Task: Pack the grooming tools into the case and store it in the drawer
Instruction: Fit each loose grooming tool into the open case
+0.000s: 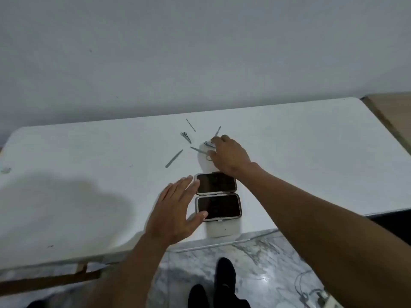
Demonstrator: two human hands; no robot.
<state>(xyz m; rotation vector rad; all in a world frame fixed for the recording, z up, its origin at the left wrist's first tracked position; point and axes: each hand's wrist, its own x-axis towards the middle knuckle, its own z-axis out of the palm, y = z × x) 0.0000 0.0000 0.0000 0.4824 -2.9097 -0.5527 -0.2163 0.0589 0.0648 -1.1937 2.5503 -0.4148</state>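
— While the white rectangular table (289,152) carries everything, why does the silver-rimmed, dark-lined hinged case (216,194) lie spread flat near its front edge?
— Likely so both halves face up for loading; neither holds a tool yet.
— And the left hand (175,210)?
— Its fingers are straight and spread, gripping nothing. The thumb rests on the near half's corner, seemingly to steady it.
— The right hand (229,156)?
— It is stretched past the case, fingers bent down over the small silver nail clipper (208,144), thumb by the slim silver scissors (198,150). Whether the grip has closed cannot be told.
— What else waits?
— A long flat grey tool (174,158) and a thin metal pick (190,125), scattered beyond the case. No drawer is in view.
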